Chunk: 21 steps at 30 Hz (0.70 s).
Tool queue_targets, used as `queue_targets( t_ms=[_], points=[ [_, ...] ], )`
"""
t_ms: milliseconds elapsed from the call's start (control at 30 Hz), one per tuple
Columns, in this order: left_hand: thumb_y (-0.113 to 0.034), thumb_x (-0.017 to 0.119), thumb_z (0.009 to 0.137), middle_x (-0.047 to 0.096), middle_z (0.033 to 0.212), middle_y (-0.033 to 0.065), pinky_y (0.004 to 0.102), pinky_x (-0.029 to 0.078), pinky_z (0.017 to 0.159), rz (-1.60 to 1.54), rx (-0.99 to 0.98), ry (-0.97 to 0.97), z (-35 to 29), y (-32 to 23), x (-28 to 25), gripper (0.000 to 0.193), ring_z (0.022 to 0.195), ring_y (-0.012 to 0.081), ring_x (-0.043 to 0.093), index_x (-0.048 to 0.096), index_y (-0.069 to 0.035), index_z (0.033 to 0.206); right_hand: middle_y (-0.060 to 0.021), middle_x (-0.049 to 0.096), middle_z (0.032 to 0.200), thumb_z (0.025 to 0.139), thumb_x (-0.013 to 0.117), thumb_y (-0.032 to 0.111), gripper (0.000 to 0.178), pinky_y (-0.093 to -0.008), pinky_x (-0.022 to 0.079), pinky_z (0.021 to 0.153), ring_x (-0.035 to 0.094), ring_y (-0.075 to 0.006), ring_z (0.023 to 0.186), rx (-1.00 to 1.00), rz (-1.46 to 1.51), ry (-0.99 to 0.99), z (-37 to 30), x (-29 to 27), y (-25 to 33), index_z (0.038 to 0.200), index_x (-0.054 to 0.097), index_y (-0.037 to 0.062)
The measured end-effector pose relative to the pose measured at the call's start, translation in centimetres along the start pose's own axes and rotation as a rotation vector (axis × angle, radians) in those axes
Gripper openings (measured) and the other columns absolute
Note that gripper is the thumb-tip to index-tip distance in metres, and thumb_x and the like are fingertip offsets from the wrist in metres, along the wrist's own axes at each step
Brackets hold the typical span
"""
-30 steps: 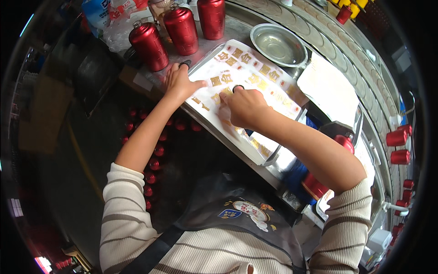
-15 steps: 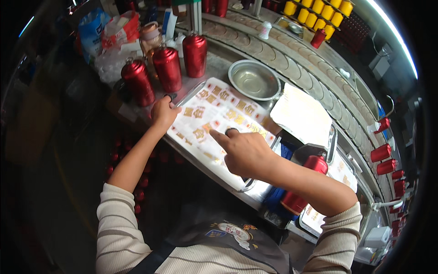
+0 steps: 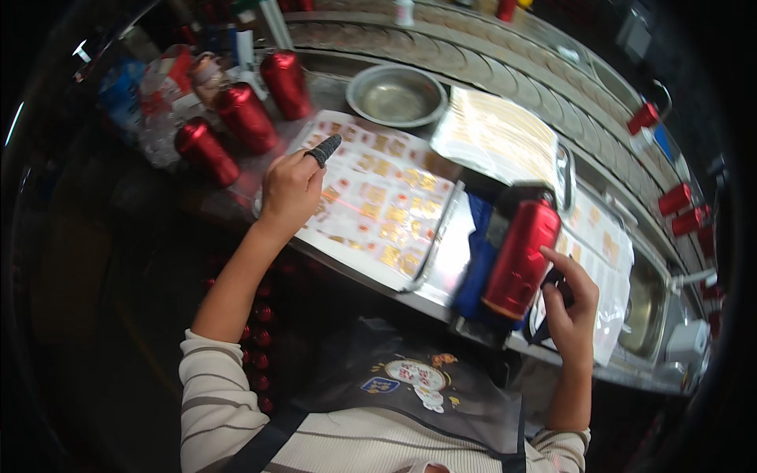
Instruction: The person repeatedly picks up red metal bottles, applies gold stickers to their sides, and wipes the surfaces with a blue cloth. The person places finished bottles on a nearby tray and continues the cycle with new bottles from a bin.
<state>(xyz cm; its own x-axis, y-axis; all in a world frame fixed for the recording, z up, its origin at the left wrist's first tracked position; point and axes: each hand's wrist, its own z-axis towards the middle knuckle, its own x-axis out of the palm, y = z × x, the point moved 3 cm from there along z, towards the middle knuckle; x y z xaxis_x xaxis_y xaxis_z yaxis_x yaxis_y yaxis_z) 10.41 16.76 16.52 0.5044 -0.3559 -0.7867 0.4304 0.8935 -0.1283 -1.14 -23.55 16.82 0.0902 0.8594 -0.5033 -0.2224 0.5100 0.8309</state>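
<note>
My left hand (image 3: 292,189) hovers at the left side of a white sheet (image 3: 355,243) printed with several gold and red decals. Its index finger stretches out in a black ribbed finger cover (image 3: 323,150), while the others curl. The sheet lies in a metal tray. At the right, a glossy red bottle (image 3: 520,256) lies tilted over a blue cloth (image 3: 475,264), its neck by a dark holder. My right hand (image 3: 576,303) is beside the bottle with thumb and fingers apart, the index fingertip at its side; whether it touches cannot be made out.
Three more red bottles (image 3: 246,118) stand at the back left beside plastic bags. A metal bowl (image 3: 397,96) sits behind the sheet, next to a stack of pale sheets (image 3: 497,142). More decal sheets (image 3: 607,288) lie at the right near a sink (image 3: 643,315). A conveyor (image 3: 473,71) curves behind.
My right hand has left the decal sheet and moved right to the red bottle. My left hand has shifted from the tray's corner to over the sheet's edge. The whole view has swung.
</note>
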Motion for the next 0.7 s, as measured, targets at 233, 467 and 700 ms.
queue_targets(
  t_ms=[233,467,700],
  points=[
    [0.006,0.070,0.078,0.064,0.081,0.0155,0.0419,0.047,0.069,-0.395,0.467,0.403,3.4,-15.4,-2.0,0.016,0.075,0.0343,0.062,0.067,0.001,0.093,-0.0121,0.055,0.095,0.063,0.090,0.034,0.104,-0.0377,0.050,0.065,0.060,-0.0275,0.079,0.013,-0.223,0.007,-4.6,1.1,-3.9,0.150,0.040,0.0093],
    [0.004,0.072,0.080,0.067,0.083,0.0123,0.0341,0.051,0.067,-0.787,0.524,0.481,7.3,-20.8,0.1,0.017,0.077,0.0241,0.067,0.067,0.002,0.096,-0.0111,0.053,0.085,0.068,0.078,0.013,0.095,-0.0379,0.051,0.061,0.059,-0.0254,0.072,-0.024,-0.300,-0.044,-4.6,2.9,-5.9,0.154,0.035,0.0112],
    [0.001,0.067,0.085,0.067,0.085,0.0101,0.0313,0.051,0.071,-0.860,0.363,0.590,10.8,-23.1,7.1,0.013,0.080,0.0188,0.065,0.066,0.003,0.098,-0.0035,0.060,0.104,0.080,0.074,0.017,0.064,-0.0178,0.041,0.060,0.050,-0.0021,0.065,0.301,0.442,-0.021,-2.7,0.6,-6.6,0.140,0.054,0.0067]
  ],
)
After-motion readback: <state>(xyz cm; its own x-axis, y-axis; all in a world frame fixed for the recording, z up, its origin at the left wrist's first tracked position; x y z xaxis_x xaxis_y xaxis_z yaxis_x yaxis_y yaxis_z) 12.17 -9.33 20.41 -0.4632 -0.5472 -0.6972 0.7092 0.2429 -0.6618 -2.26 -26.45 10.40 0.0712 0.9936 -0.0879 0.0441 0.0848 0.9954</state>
